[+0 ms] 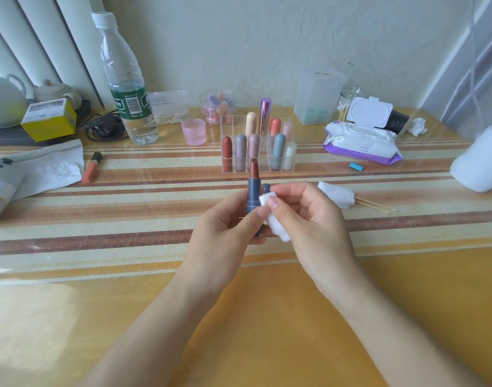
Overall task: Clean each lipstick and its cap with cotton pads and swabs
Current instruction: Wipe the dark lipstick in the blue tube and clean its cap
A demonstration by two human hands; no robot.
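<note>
Clear organiser (265, 157) taken as the landmark; it stands on the striped mat of the table (267, 317).

- Lipstick (253, 191): held upright just in front of the organiser. The blue-grey tube is uncapped and the brown-red bullet is wound out.
- Left hand (225, 233): in front of the organiser, fingers and thumb curled round the lower half of the tube. The grip is closed and firm.
- Right hand (309, 216): in front and slightly right of the organiser. A folded white cotton pad (275, 219) is pinched between thumb and fingers and laid against the right side of the tube.
- Small blue piece (266, 188): seen between the tube and the right fingertips. Whether it is the cap cannot be told.
- Spare pads (337, 195) and two swabs (376, 204): lying in front and to the right of the organiser, the pads touching the swabs.
- Wet-wipe pack (362, 141): to the right of the organiser, lid flipped up.
- Pink cup (194, 132) and water bottle (124, 88): to the left of the organiser.
- Orange lip tube (91, 167): lying flat, well to the left of the organiser.
</note>
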